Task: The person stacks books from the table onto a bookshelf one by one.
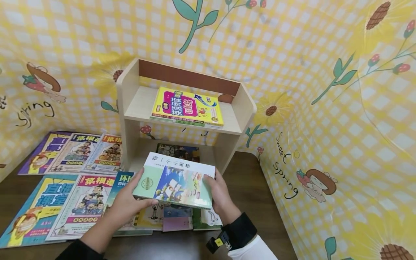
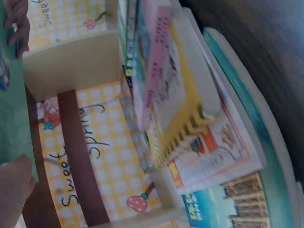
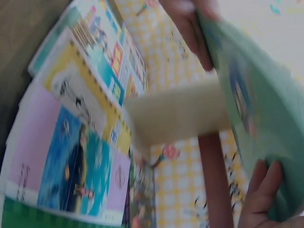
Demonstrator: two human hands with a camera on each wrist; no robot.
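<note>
Both hands hold a pale green and white book flat above the table, in front of a small wooden shelf. My left hand grips its left edge with the thumb on the cover. My right hand grips the right edge. In the left wrist view the green book fills the left border, with my left hand below it. In the right wrist view the green book hangs over my right hand.
A yellow book lies on the upper shelf board and a dark book lies in the lower bay. Several books are spread over the dark table, some under my hands. Yellow patterned walls close in behind and to the right.
</note>
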